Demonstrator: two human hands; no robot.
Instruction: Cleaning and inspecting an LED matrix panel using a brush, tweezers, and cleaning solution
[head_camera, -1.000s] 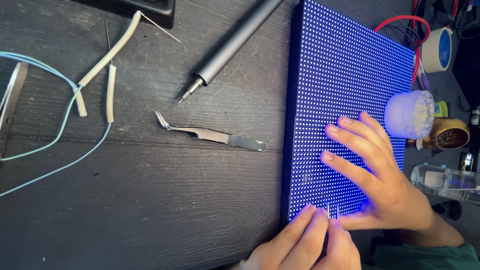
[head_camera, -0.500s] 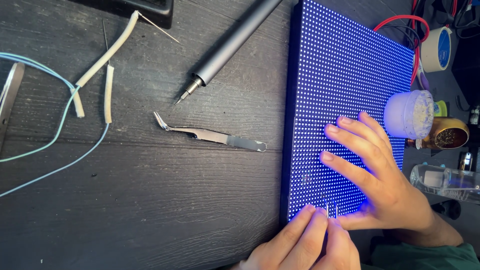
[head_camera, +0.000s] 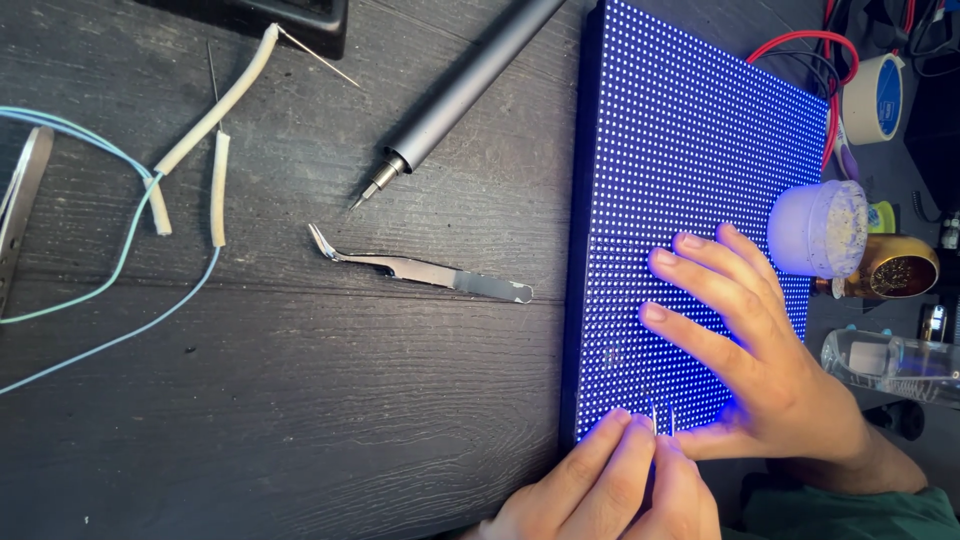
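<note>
Blue-lit LED panel (head_camera: 690, 180) lies flat on the dark table (head_camera: 300, 400). At its near edge the left hand (head_camera: 610, 490) pinches a small two-pronged metal part (head_camera: 662, 422) between closed fingertips, prongs against the panel. Just beside it, the right hand (head_camera: 760, 350) rests flat, fingers spread, on the panel. Well apart lie curved tweezers (head_camera: 420, 268) and a grey pen-shaped tool (head_camera: 460, 90); beyond the right hand stands a white cup (head_camera: 820, 228).
</note>
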